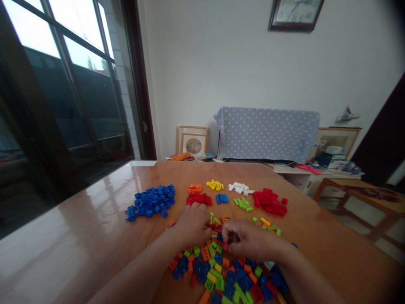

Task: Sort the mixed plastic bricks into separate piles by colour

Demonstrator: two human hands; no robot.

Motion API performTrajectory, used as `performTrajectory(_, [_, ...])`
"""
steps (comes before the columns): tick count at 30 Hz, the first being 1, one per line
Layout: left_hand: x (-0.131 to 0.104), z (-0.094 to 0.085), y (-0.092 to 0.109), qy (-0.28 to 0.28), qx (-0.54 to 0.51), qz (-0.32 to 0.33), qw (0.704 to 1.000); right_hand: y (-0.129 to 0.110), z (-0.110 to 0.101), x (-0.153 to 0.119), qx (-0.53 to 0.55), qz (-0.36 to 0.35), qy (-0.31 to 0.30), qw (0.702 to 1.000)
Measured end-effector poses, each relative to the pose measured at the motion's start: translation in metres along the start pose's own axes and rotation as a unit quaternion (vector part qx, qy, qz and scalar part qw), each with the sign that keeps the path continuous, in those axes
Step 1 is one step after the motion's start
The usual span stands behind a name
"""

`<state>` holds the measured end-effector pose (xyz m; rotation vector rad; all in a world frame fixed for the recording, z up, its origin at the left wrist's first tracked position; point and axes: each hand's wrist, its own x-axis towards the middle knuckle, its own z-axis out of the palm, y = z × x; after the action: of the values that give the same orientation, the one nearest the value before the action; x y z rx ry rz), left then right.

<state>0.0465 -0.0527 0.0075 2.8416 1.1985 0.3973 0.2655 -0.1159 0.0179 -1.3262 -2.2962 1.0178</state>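
My left hand (192,224) reaches over the table with its fingertips at the near edge of a small pile of red bricks (199,199). Its thumb is apart from the fingers and nothing shows in its grasp. Over the mixed heap of toy building bricks (218,270), my right hand (247,240) is closed, fingers curled, with a small red brick (225,246) at its thumb and fingertips. The heap mixes blue, green, orange, red and yellow pieces and lies partly beneath both hands and forearms.
Sorted piles line the table (95,236): blue bricks (153,202), orange bricks (195,188), yellow bricks (215,185), white bricks (240,188), a blue row (222,198), green bricks (243,204) and a larger red pile (270,202). A wooden stool (348,190) stands right.
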Motion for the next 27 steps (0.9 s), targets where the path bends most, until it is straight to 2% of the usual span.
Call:
performTrajectory(9, [-0.002,-0.002,0.005,-0.015,-0.047,0.012,0.999,0.009,-0.002,0.007,0.003,0.01,0.096,0.995])
performTrajectory(18, [0.003,0.009,0.009,0.01,-0.057,-0.029,0.998,0.013,0.001,0.015,0.007,-0.001,0.135,0.991])
performTrajectory(22, [0.003,0.005,0.011,0.013,-0.059,-0.039,0.997,0.015,0.003,0.018,0.012,-0.004,0.15,0.989])
performTrajectory(27, [0.002,-0.004,0.013,0.023,-0.118,-0.023,0.992,0.014,0.003,0.02,-0.038,-0.007,0.22,0.975])
